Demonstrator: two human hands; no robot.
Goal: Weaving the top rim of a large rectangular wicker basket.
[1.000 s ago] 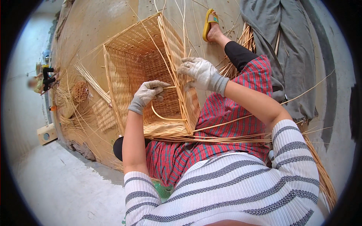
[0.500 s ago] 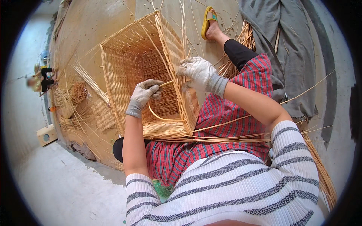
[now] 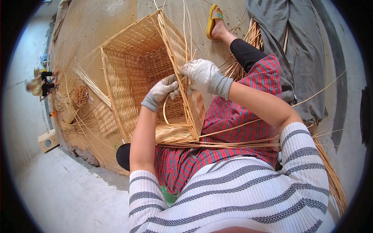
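Basket of honey-coloured woven wicker [image 3: 151, 64], open before me

It lies ahead, slightly left. Its right-hand rim of bundled tan rods [image 3: 187, 110] runs away from me, slanting left. My white-gloved right hand [image 3: 200, 75] curls against the outer side — gripping or merely resting, I cannot tell. My white-gloved left hand [image 3: 164, 91], on the mouth side, closes on a thin pale cane strand [image 3: 164, 112] — looping towards me, then right to the rim.

Downward fisheye view from head height
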